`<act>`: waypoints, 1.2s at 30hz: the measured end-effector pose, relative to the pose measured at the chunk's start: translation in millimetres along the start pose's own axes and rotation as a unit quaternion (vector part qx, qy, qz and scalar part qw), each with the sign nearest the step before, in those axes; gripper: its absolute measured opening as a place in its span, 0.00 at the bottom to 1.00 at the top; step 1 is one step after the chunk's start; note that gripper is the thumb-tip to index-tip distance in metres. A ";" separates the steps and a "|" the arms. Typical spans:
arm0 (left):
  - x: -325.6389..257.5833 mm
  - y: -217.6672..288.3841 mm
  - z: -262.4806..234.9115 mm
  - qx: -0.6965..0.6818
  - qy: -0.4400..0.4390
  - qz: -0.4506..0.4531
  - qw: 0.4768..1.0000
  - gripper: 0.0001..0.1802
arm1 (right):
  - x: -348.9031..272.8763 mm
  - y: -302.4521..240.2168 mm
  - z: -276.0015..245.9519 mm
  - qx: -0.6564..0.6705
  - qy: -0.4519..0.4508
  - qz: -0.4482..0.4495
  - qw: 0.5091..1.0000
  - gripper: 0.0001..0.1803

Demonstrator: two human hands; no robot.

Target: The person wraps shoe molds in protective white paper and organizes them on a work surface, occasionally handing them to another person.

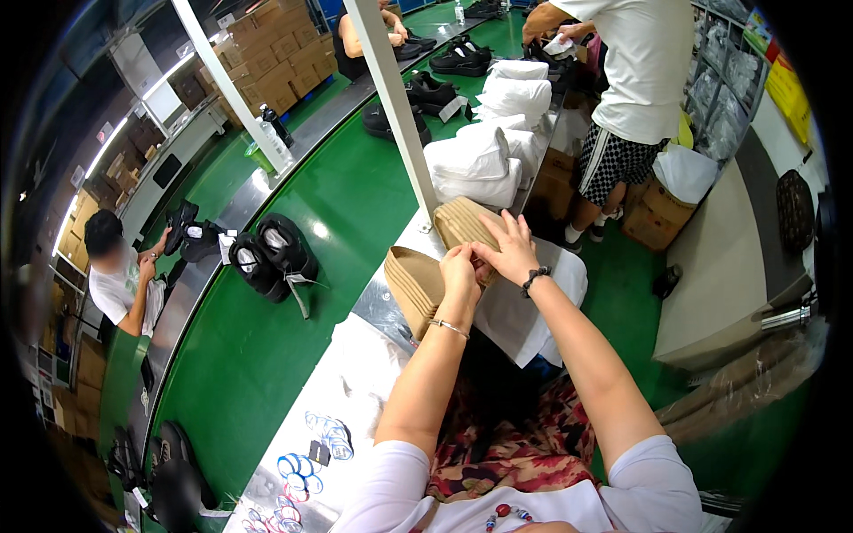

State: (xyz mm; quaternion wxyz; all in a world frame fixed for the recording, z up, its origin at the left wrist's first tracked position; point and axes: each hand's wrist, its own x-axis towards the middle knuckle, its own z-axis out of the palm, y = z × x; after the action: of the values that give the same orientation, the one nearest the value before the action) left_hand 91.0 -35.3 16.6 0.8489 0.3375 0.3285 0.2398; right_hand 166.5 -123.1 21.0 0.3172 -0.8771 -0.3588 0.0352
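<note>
Left hand [459, 273] bunched, its hold hidden; right hand [514, 256] spread over ribbed cardboard [464, 218]: pressing hard could crumple it!

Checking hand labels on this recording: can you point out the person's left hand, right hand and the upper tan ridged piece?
Left hand [459, 270]: head view, back of the hand.
Right hand [513, 255]: head view, back of the hand.
Upper tan ridged piece [458, 222]: head view, its ridged side.
</note>
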 end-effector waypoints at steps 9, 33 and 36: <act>-2.6 -25.6 7.0 0.046 0.067 0.134 0.988 0.10 | 4.6 6.7 5.3 0.015 -0.009 -0.022 1.000 0.34; -2.2 -33.4 -0.2 0.121 0.101 0.217 0.963 0.12 | 8.2 -2.8 0.7 -0.032 -0.066 0.001 0.997 0.41; -3.7 -39.0 0.5 0.139 0.117 0.230 0.956 0.12 | 6.9 -3.6 -0.3 -0.032 -0.070 0.002 0.997 0.41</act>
State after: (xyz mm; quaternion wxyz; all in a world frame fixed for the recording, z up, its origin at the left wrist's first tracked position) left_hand 96.1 -63.5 -10.2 0.6713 0.4878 0.3689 0.4186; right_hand 169.5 -116.8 24.5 0.2632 -0.8829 -0.3792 0.0861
